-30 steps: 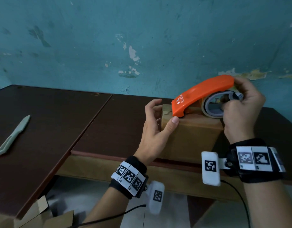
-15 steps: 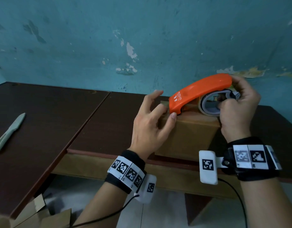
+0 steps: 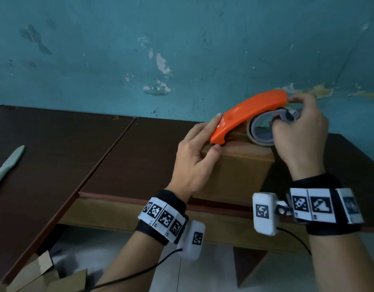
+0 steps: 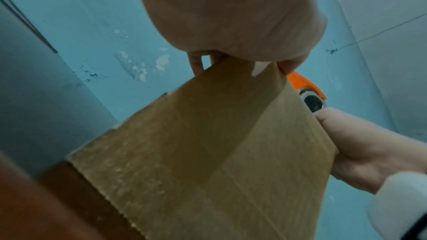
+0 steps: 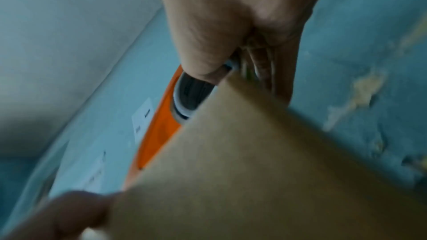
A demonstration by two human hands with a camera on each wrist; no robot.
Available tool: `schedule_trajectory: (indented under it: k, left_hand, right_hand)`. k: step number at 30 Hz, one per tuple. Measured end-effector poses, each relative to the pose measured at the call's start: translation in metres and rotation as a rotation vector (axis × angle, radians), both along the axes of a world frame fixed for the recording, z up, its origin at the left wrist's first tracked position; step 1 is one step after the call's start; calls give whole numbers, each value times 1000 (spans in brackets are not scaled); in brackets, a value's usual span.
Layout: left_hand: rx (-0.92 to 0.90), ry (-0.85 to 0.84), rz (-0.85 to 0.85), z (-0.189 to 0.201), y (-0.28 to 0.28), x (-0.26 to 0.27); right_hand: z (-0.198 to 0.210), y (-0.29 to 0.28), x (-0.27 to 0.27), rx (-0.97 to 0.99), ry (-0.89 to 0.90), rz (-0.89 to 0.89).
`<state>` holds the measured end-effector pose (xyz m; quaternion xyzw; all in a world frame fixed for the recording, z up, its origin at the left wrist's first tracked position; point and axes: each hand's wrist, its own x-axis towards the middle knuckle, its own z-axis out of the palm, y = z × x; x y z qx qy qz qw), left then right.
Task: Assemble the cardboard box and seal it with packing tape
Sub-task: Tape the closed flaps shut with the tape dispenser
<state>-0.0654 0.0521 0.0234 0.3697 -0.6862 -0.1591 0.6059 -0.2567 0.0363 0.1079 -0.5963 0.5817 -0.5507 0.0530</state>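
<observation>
A brown cardboard box (image 3: pixel 234 171) stands at the near edge of the dark table (image 3: pixel 122 157). An orange tape dispenser (image 3: pixel 245 114) with a tape roll (image 3: pixel 259 133) sits tilted on the box top, nose down at the top left edge. My right hand (image 3: pixel 291 114) grips the dispenser's rear around the roll. My left hand (image 3: pixel 205 140) lies over the box's top left corner, fingers straight beside the dispenser's nose and thumb pressing the top front edge. The left wrist view shows the box (image 4: pixel 196 143) close up, with the dispenser (image 4: pixel 305 85) behind it. The blurred right wrist view shows the dispenser (image 5: pixel 159 129) behind the box (image 5: pixel 254 171).
A pale grey-green cutter (image 3: pixel 6 165) lies far left on the table. Loose cardboard pieces (image 3: pixel 44 277) sit on the floor at lower left. A peeling teal wall (image 3: pixel 182 49) rises directly behind the table. The box stands close to the table's front edge (image 3: pixel 139 198).
My left hand has risen from the box's front left face onto its top left corner, beside the dispenser's nose. My right hand keeps its grip; the dispenser has barely shifted.
</observation>
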Motion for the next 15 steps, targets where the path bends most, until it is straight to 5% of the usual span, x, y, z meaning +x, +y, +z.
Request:
schedule_trajectory:
  k: [3, 10, 15]
  left_hand:
    - [-14, -21, -1, -1, -2, 2]
    - [6, -29, 36, -2, -2, 1]
    - [26, -54, 77, -3, -7, 2]
  right_hand:
    - [2, 8, -3, -48, 101, -147]
    - [-3, -4, 10, 17, -744, 208]
    - [-5, -6, 14, 96, -752, 299]
